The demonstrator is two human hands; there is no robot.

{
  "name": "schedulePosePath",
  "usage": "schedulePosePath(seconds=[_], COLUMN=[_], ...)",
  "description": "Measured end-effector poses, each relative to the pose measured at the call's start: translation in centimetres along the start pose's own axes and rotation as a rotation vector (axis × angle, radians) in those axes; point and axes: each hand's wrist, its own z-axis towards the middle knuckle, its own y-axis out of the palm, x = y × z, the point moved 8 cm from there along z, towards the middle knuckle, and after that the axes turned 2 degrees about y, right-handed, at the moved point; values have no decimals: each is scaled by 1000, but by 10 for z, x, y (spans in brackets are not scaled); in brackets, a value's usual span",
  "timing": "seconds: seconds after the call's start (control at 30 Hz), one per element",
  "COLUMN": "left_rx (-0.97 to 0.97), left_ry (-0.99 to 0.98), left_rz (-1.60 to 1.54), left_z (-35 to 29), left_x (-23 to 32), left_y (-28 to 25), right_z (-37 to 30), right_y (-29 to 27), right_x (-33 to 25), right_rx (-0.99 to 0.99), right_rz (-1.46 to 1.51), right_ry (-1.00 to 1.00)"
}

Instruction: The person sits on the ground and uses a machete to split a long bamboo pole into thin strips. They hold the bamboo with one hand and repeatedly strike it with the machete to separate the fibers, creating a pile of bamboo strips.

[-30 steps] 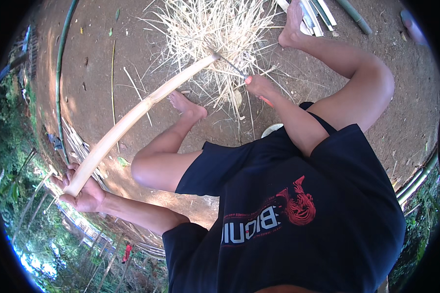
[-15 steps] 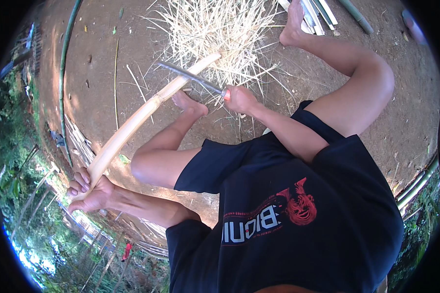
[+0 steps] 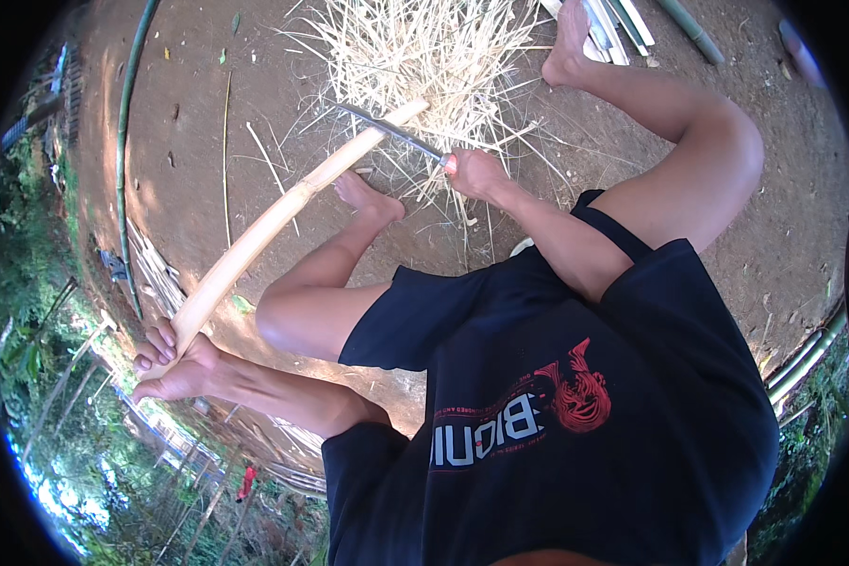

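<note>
A long pale bamboo strip [image 3: 241,253] slants from my left side up to a heap of shavings, with a node partway along it. My left hand [image 3: 177,363] is closed around its near end. In my right hand [image 3: 478,175] is the red-orange handle of a machete [image 3: 401,135]. Its dark blade lies across the strip near the far end, seemingly touching it. The far tip of the strip ends at the edge of the heap of bamboo shavings [image 3: 434,57]; whether it rests on the ground there I cannot tell.
My bare feet stand either side of the shavings on brown dirt. Split bamboo pieces [image 3: 606,33] and a green pole [image 3: 690,30] lie at the far right. Another long green pole [image 3: 124,141] lies at the left, near a stack of pale strips [image 3: 158,271].
The machete has slid along the strip toward its far end, away from me, with my right hand. My left hand keeps its hold and has barely moved.
</note>
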Motion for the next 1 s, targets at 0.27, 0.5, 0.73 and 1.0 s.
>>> schedulePosePath(seconds=[0.27,0.5,0.73,1.0], left_rx=[-4,43,268,296], left_ry=[-24,-42,-18,29], left_rz=[-32,2,96,163], left_z=[7,-1,14,11], left_x=[-6,0,-6,-11], left_y=[12,-1,-28,4], right_z=[28,20,16,-59], right_y=[-8,4,2,3], right_x=[44,62,70,-93], right_rx=[64,50,-5,-28], right_rz=[-23,-124,405,61], right_ry=[188,181,334,-325])
